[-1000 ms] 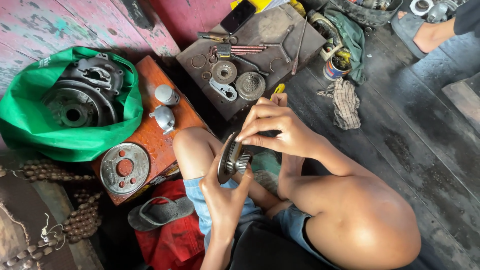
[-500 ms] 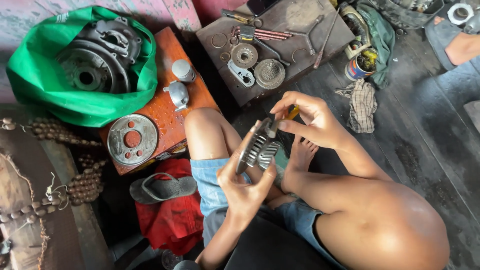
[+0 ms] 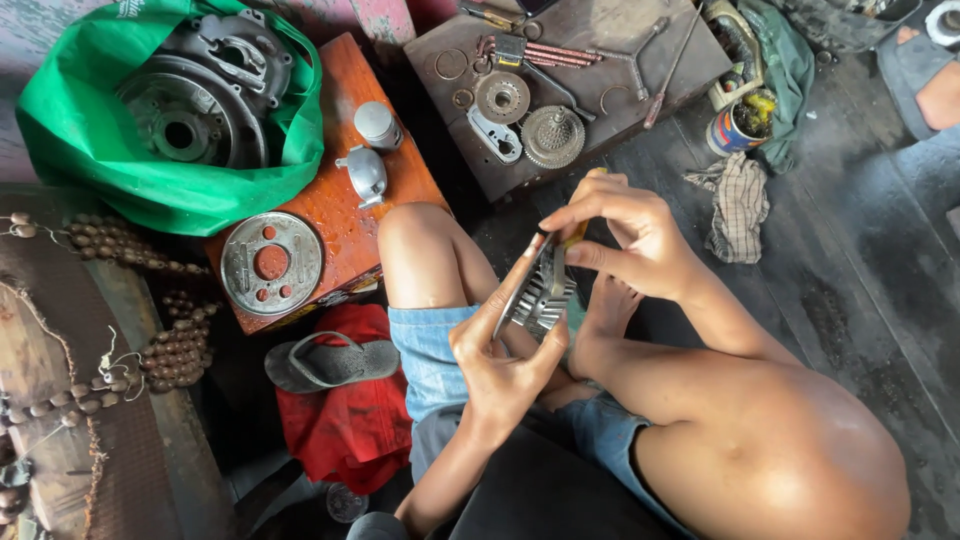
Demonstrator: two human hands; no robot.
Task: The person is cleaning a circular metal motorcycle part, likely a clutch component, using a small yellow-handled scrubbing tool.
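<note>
The left hand (image 3: 505,365) is gripping a toothed metal clutch part (image 3: 540,290) from below, its fingers closed round the lower edge and holding it tilted on edge above the lap, just beside the bare knee (image 3: 420,240); the right hand (image 3: 625,235) is closing over the part's top, thumb and fingers pinched on a small yellowish piece (image 3: 578,232) pressed against its rim; what that piece is cannot be told. To the left, an orange board (image 3: 330,200) is carrying a round holed plate (image 3: 271,263) and two small grey caps (image 3: 370,150); beyond it a green bag (image 3: 120,190) is cradling a dark engine casing (image 3: 195,95). Ahead, a dark tray (image 3: 690,60) is holding gears (image 3: 530,120), rings and tools; a sandal (image 3: 330,360) is lying on a red cloth (image 3: 350,420) near the thigh.
</note>
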